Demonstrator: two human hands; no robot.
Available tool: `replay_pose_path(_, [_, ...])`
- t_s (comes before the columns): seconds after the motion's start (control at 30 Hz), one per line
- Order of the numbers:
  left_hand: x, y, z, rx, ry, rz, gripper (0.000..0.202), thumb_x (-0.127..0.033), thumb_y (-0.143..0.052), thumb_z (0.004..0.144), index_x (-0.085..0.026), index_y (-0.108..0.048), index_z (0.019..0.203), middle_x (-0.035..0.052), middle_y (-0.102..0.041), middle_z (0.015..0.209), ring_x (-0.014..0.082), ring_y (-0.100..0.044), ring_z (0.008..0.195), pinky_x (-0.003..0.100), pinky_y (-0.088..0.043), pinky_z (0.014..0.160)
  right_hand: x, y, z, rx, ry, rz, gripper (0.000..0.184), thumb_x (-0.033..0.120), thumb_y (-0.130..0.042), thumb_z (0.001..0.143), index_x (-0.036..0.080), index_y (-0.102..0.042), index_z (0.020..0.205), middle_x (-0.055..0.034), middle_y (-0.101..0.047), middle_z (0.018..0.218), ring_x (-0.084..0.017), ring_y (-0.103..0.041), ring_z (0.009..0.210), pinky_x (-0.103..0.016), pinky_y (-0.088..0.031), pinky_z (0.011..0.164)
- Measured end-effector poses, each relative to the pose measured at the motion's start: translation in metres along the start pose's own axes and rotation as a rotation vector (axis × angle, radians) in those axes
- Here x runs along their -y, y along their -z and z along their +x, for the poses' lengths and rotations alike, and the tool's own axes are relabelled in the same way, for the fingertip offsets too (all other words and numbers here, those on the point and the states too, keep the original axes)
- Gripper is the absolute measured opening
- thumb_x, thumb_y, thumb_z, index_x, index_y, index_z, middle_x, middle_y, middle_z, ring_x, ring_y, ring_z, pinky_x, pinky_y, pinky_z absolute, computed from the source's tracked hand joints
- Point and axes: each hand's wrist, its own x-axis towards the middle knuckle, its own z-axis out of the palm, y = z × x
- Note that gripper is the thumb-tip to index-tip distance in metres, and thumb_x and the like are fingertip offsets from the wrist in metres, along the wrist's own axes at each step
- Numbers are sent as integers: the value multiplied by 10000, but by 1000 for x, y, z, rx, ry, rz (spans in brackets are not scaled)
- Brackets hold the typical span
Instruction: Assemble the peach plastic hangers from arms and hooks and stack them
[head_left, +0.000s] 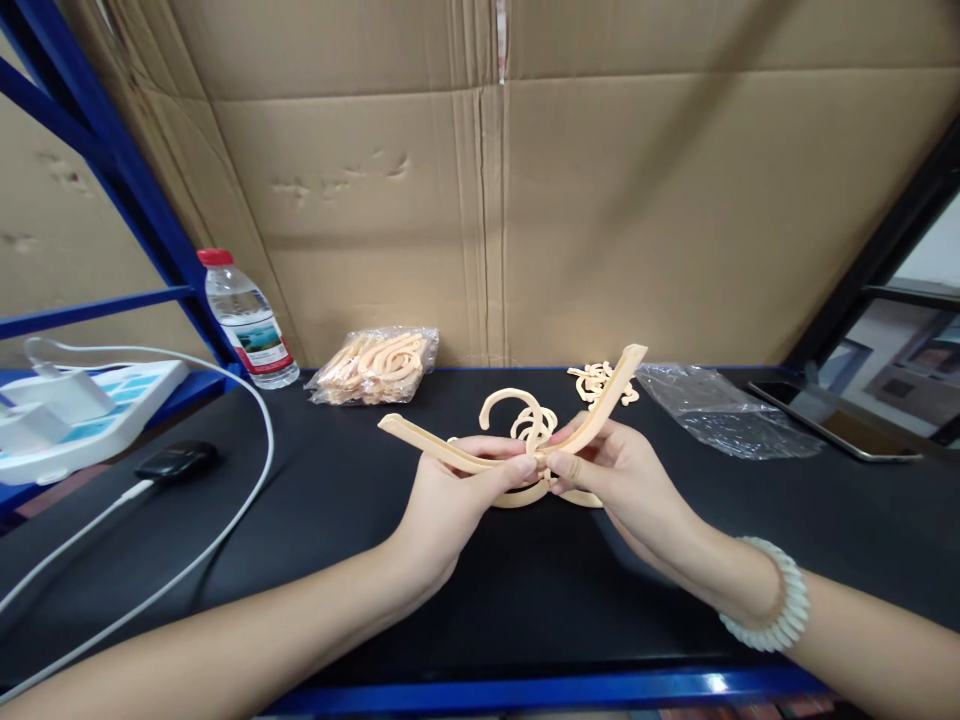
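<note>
Between my two hands, above the black tabletop, is a set of cream-coloured curved strips that meet in the middle. My left hand is closed, thumb and fingers pinching the long left strip close to its inner end. My right hand pinches the right strip, which slants up and outward. The thumb tips almost meet at the join. A hook-shaped curved piece rises from the centre, and further curved pieces show below the fingers. Fingers hide how the parts are joined.
A clear bag of cream pieces and a water bottle stand at back left. Small loose pieces lie behind my right hand, near an opened plastic bag and a phone. A white cable loops at left near a power strip.
</note>
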Motion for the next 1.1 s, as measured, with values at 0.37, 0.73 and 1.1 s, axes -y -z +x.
replay_pose_path(0.37, [-21,14,12,4,118,-23,337,-271,-854,656,-167,-613,866,10,-731,729,122,-700,614,169,-538,578,56,101,39,418,0,-642,249,327,-846,650,158,-675,715,6,-629,627,-116,-587,552,-231,-464,519])
replay_pose_path(0.73, [-30,62,29,467,-111,679,191,-284,-796,722,-162,-659,776,30,-735,766,161,-705,730,218,-543,657,42,109,29,676,201,-1012,278,452,-787,717,184,-721,752,-56,-652,978,-208,-613,944,-342,-467,869])
replay_pose_path(1.1, [-17,65,28,593,-590,1172,118,-189,-570,862,-201,-678,816,36,-682,789,152,-629,745,229,-486,663,35,98,24,684,191,-1178,129,264,-787,713,189,-683,704,-56,-552,1058,-226,-541,1029,-359,-430,914])
